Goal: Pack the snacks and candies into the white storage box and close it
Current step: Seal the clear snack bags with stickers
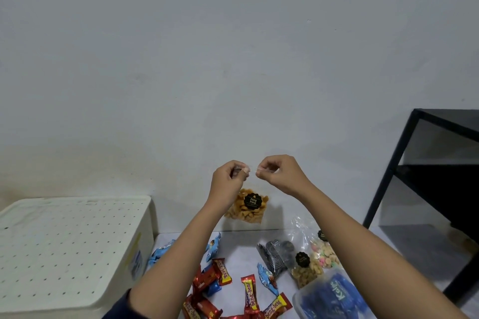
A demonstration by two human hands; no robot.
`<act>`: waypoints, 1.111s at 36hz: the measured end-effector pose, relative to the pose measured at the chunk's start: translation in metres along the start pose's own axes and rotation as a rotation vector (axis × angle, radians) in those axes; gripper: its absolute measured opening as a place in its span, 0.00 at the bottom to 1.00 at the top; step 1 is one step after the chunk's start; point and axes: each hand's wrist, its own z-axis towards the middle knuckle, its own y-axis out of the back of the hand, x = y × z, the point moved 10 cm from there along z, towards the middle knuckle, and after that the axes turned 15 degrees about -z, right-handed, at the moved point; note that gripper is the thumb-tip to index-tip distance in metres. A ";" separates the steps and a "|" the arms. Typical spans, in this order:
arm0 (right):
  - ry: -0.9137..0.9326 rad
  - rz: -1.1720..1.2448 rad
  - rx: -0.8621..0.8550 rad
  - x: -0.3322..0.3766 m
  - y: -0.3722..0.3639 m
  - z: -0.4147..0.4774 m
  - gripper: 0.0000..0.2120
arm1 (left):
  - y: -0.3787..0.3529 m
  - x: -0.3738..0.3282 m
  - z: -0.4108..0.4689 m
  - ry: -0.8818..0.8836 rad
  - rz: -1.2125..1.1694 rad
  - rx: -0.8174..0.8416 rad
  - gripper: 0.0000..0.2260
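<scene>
A clear snack bag is held up before the wall, its top pinched by the left hand and right hand. The white box sits lidded at left; candy bars are scattered on the counter.

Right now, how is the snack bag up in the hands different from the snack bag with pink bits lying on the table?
The Pong Pong bag hangs in the air, pinched at its top by the left hand and right hand; the pink-bits bag lies on the table. The Pong Pong bag holds all golden-brown pieces; the pink-bits bag holds mixed pale, pink and green ones. Both are clear bags with a round black label.
</scene>
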 end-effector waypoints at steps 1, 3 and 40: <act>0.004 -0.015 -0.004 0.001 0.001 0.000 0.09 | -0.001 0.001 -0.001 0.002 -0.001 0.000 0.08; 0.007 -0.033 -0.019 0.001 0.002 0.000 0.09 | 0.000 0.002 -0.002 -0.001 -0.002 -0.007 0.06; 0.034 0.104 0.065 -0.001 -0.011 -0.016 0.03 | 0.011 0.012 -0.011 0.017 0.074 -0.008 0.03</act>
